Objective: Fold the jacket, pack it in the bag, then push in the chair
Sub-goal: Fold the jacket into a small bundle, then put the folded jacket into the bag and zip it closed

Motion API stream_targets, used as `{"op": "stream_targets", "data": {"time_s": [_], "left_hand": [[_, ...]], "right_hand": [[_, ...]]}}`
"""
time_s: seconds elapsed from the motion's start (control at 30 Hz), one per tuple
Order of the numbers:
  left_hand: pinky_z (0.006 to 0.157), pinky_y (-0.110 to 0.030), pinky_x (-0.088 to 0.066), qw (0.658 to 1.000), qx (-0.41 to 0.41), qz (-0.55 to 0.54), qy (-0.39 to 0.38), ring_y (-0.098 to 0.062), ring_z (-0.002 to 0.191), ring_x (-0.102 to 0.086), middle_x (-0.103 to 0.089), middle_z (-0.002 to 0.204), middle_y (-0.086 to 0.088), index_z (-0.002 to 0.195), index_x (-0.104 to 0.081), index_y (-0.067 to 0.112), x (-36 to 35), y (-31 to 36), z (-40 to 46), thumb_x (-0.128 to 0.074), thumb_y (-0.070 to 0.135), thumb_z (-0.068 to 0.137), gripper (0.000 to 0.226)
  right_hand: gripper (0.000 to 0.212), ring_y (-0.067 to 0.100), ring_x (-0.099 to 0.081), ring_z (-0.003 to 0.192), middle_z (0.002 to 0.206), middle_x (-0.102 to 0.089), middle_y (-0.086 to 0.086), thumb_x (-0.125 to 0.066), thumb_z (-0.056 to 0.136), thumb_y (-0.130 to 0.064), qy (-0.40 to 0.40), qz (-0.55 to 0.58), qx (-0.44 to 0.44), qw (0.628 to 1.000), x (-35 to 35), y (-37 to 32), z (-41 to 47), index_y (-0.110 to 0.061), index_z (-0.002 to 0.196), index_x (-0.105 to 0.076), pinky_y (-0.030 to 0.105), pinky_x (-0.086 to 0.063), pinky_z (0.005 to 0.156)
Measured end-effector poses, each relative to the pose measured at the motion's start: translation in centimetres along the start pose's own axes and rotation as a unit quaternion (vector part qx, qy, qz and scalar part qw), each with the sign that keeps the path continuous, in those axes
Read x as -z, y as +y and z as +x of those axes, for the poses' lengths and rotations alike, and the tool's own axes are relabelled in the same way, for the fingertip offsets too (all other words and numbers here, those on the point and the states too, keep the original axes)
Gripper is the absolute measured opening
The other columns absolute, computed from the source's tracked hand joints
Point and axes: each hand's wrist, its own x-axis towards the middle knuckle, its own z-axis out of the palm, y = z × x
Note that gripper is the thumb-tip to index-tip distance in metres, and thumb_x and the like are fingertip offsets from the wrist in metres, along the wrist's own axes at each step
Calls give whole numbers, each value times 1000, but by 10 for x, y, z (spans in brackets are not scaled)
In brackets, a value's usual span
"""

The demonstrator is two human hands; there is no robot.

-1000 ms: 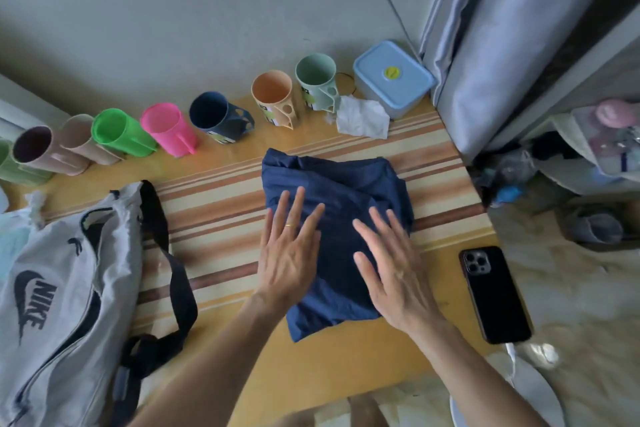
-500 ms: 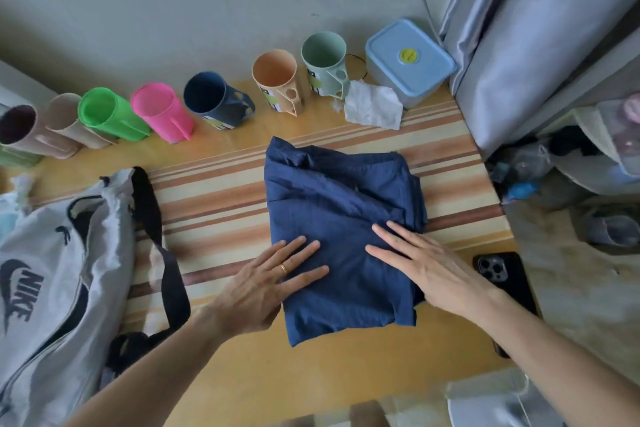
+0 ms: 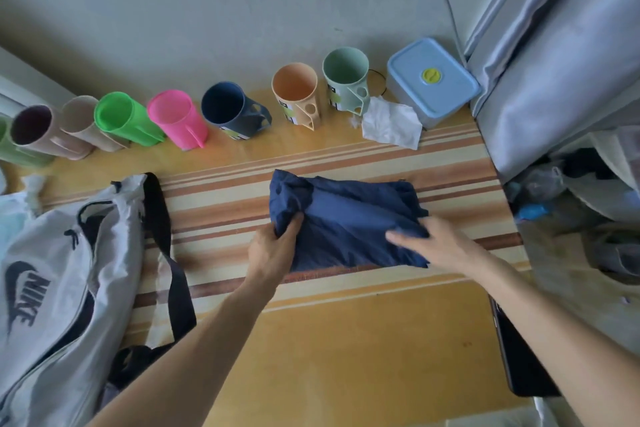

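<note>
The biggest thing is the yellow table (image 3: 346, 357) with brown and cream stripes across it. It runs up to a grey wall (image 3: 242, 10). A grey curtain (image 3: 554, 62) hangs at the far right corner.

Next is my white bag (image 3: 52, 270). It lies on the left side of the table, with its dark strap (image 3: 173, 274) curling over the stripes between the bag and my left arm.

My blue jacket (image 3: 349, 222) sits in the middle of the table, folded into a wide, flat bundle on the stripes, well apart from the bag.

My left hand (image 3: 273, 250) grips the left end of the jacket. The thumb is on top and the other fingers are tucked under the cloth, so it is pinching it. My right hand (image 3: 433, 243) holds the right end. Its thumb lies across the top and its fingers curl around the edge, closed on the cloth.

A dark phone (image 3: 519, 364) lies at the right edge of the table, partly hidden by my right arm.

A light blue box (image 3: 433, 80) with a lid stands in the far right corner. A crumpled white tissue (image 3: 391, 125) lies just in front of it.

A row of cups stands along the wall: a pale green cup (image 3: 346, 80), a peach cup (image 3: 298, 90), a dark blue cup (image 3: 232, 107), a pink cup (image 3: 176, 118) and a bright green cup (image 3: 124, 118), with more at the left. None of them touch the jacket.
</note>
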Motion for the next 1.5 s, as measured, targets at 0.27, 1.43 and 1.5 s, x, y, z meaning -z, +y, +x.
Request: {"op": "stream_targets", "data": {"time_s": [0.27, 1.43, 1.5], "left_hand": [[104, -51, -43, 980, 94, 76, 161, -34, 129, -48, -51, 133, -10, 129, -44, 12, -24, 9, 18, -68, 70, 75, 83], [116, -43, -36, 940, -330, 78, -23, -20, 139, -41, -47, 150, -1, 139, -57, 23, -77, 6, -9, -46, 17, 102, 39], [108, -46, -43, 974, -222, 47, -9, -22, 130, -46, -47, 143, -1, 144, -46, 34, -75, 6, -16, -48, 19, 101, 46]], "right_hand": [[30, 30, -58, 106, 115, -64, 9, -63, 95, -35, 498, -137, 135, 845, -61, -35, 18, -12, 114, -63, 42, -46, 89], [61, 47, -4, 153, 164, -12, 30, -48, 101, -41, 320, -18, -58, 945, -77, 10, 52, 0, 145, -38, 53, -3, 125], [48, 53, -23, 147, 154, -32, 36, -56, 99, -33, 342, -11, -47, 938, -80, 11, 52, 5, 127, -49, 58, -11, 123]]}}
